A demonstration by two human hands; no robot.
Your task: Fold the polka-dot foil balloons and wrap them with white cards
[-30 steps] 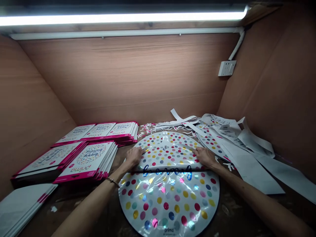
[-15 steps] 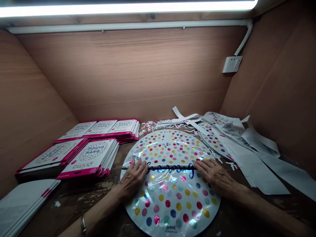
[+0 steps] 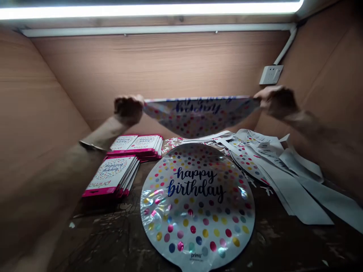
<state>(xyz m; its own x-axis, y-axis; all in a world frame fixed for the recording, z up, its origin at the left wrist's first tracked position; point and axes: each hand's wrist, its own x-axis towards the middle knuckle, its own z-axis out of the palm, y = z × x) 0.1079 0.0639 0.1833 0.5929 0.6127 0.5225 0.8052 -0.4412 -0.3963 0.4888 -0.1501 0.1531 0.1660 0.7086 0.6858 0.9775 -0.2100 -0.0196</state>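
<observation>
A folded foil balloon (image 3: 198,117) with coloured dots hangs in the air, stretched between my two hands along its straight top fold. My left hand (image 3: 129,108) pinches its left corner, and my right hand (image 3: 273,99) pinches the right corner; both are blurred by motion. Beneath it, a flat round foil balloon (image 3: 195,223) lies face up on the table, printed with "happy birthday" in blue and many coloured dots. Its neck points toward me.
Stacks of printed pink-and-white packets (image 3: 112,173) stand to the left. On the right lie white paper strips (image 3: 300,196) over more dotted balloons (image 3: 246,160). Small paper scraps (image 3: 171,142) are scattered at the back. Wooden walls (image 3: 159,64) enclose the brown table (image 3: 113,234).
Both hands have risen from the table with the folded balloon held at its ends. The unfolded balloon below now shows its full lettering.
</observation>
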